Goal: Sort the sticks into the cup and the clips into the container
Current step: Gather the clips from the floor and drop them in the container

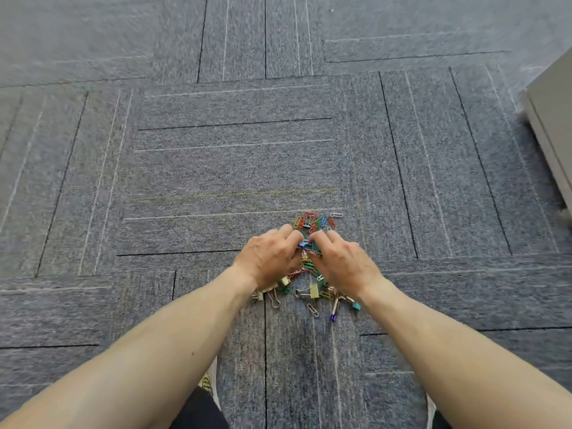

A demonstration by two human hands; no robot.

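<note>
Since the clips [312, 222] lie heaped on the carpet [235, 168] directly under and just beyond both hands, neither is nearer; left hand [269, 258] and right hand [343, 261] curl together into the heap, fingertips meeting. No container shows.

Grey carpet tiles [235, 168] crossed by thin black and white lines cover the floor. A pale cabinet [554, 119] stands at the right edge. A shoe [208, 382] rests near the bottom.
</note>
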